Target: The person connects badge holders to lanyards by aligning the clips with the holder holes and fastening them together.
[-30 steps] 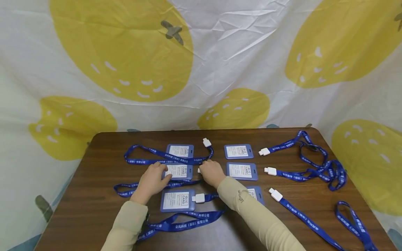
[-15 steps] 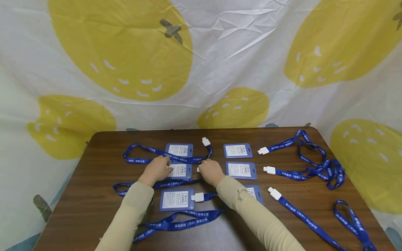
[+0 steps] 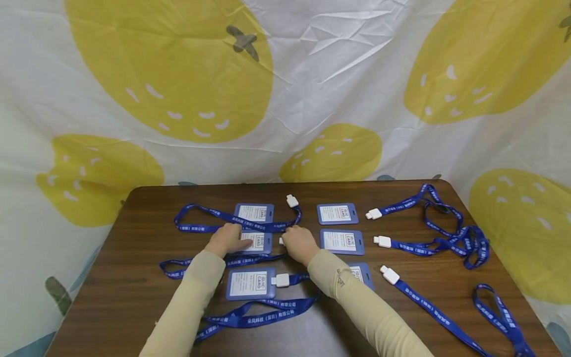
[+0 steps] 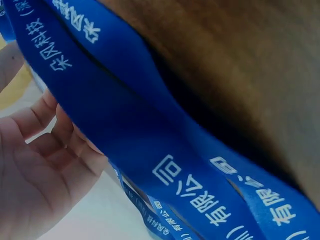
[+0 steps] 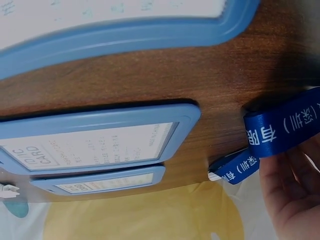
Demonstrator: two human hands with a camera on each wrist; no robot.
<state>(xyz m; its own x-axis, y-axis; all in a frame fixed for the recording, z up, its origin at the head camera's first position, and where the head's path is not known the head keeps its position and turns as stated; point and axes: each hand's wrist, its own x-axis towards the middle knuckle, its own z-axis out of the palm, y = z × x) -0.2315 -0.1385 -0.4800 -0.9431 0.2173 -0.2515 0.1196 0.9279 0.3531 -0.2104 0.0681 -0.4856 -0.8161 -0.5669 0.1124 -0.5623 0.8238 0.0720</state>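
My left hand (image 3: 229,240) grips the left end of the middle ID badge holder (image 3: 263,243), thumb lying over its face. In the left wrist view, two blue lanyard strands (image 4: 115,110) pass close to the camera and hide part of the curled fingers (image 4: 45,145). My right hand (image 3: 301,244) pinches a blue lanyard (image 5: 285,125) near its white clip (image 3: 281,241), mostly covered by the fingers. That clip faces the badge holder's slotted right end, a small gap apart. The near badge holder (image 3: 241,284) has another white clip (image 3: 281,280) at its slot.
The far-left badge holder (image 3: 253,213) lies partly under another lanyard (image 3: 250,223). Right of my hands is a column of badge holders (image 3: 337,213), with lanyards (image 3: 410,248) beyond them. A printed cloth (image 3: 223,163) hangs behind the wooden table (image 3: 151,203).
My left hand has moved slightly right and farther over the middle badge holder, from spread fingers to a closer grip. The right hand has stayed nearly still.
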